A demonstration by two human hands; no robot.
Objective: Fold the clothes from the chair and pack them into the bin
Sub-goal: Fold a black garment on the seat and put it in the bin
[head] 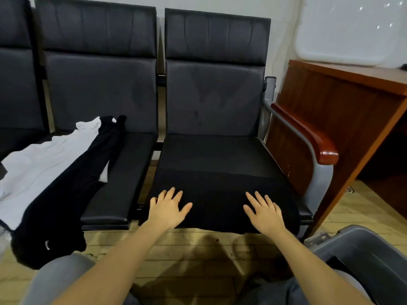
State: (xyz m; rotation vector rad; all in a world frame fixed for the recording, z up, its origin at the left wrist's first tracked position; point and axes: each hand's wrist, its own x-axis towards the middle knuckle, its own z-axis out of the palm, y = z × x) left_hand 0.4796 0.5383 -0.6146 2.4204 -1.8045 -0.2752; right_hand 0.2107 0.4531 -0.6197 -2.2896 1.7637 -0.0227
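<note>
Black seats stand in a row against a pale wall, and the right chair (211, 155) is where the work is going on. A black cloth (220, 190) lies flat over the front half of that seat, and its near side hangs a little over the front edge. The left hand (168, 206) and the right hand (263, 211) both lie flat on the cloth near the front edge, fingers spread wide, holding nothing. I think they press like this to smooth the cloth so it folds neat. More clothes wait on the seat to the left: a white shirt (37, 164) lies across it, and a long black garment (66, 190) lies on top of the shirt and hangs over that seat's front edge toward the floor. I think they were put there to keep this seat free for folding. A grey bin (361, 256) sits on the floor at the bottom right, close to the right arm, so folded things can drop in fast. Its inside looks dark, and I cannot tell what is in it. A brown wooden desk (343, 89) stands just beside the chair's armrest (308, 133).
</note>
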